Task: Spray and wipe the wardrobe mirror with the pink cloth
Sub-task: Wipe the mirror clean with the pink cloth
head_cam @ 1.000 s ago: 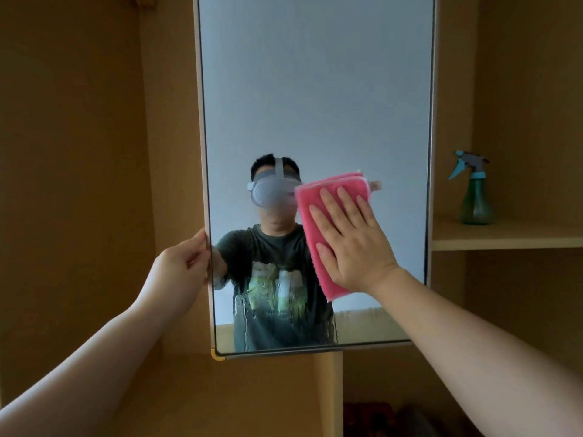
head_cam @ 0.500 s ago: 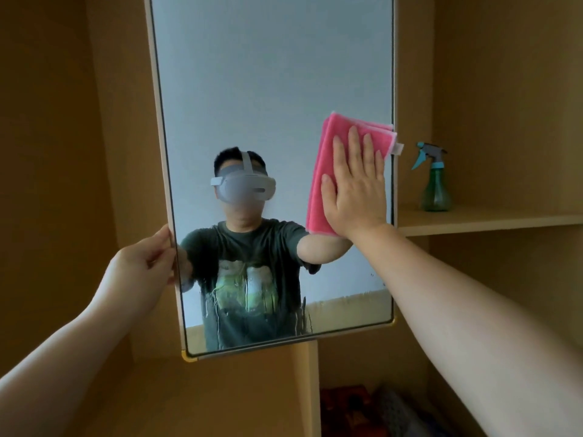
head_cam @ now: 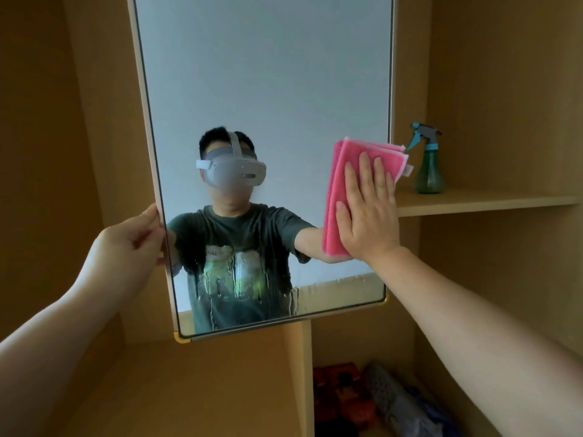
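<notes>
Two hands are on the job here. The left hand (head_cam: 129, 247) has its fingers curled round the left edge of the mirror (head_cam: 265, 89), gripping the frame about a third of the way up. The right hand (head_cam: 369, 216) lies flat with straight fingers, pressing the pink cloth (head_cam: 335, 200) against the glass near the right edge.

Stuff around: a green spray bottle (head_cam: 429, 165) with a teal and grey trigger stands upright on a wooden shelf (head_cam: 485, 200) just right of the mirror, nozzle aimed left toward the cloth. Below the mirror a wooden divider (head_cam: 298, 373) splits the wardrobe, and the lower right compartment has some red and grey things (head_cam: 347, 395), too blurry to name. The right hand covers most of the cloth's right half.

The cloth is folded into a long strip running up and down, its top leaning a bit right, so the upper corner with its small white tag (head_cam: 408, 170) pokes past the mirror frame. The mirror itself stands tall, long side vertical, facing the person, with a yellow cap (head_cam: 182, 338) on a bottom corner. Wet streaks (head_cam: 239, 285) run down the lower glass.
</notes>
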Demonstrator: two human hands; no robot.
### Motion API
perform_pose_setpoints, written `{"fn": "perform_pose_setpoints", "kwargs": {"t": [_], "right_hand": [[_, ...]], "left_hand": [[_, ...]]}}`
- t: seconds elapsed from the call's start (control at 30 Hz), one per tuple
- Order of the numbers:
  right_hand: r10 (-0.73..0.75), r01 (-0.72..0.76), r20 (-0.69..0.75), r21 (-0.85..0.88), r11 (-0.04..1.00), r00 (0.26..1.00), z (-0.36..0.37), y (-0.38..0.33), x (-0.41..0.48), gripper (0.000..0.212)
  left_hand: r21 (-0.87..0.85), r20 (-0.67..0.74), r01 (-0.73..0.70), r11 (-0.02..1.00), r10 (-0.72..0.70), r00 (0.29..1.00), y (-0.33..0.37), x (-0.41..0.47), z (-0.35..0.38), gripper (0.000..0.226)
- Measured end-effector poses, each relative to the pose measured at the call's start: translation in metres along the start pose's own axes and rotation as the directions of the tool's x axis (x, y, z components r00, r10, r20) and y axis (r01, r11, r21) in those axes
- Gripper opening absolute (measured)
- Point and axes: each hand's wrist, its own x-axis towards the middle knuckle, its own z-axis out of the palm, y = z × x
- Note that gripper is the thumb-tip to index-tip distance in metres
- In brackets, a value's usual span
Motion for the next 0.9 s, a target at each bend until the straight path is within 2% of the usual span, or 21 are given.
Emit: {"fn": "perform_pose_setpoints", "kwargs": {"t": [0.33,0.9], "right_hand": [[-0.091,0.091,0.067,0.005,0.996,0.994,0.024,-0.002,-0.082,0.061],[-0.085,0.086,0.070,-0.006,0.996,0.994,0.027,-0.014,-0.090,0.062]], "left_hand": [[-0.030,0.004,-0.007,1.000,0.007,1.000,-0.001,0.000,0.001,0.030],[-0.012,0.027,-0.013,1.000,0.013,1.000,-0.008,0.004,0.000,0.030]]}}
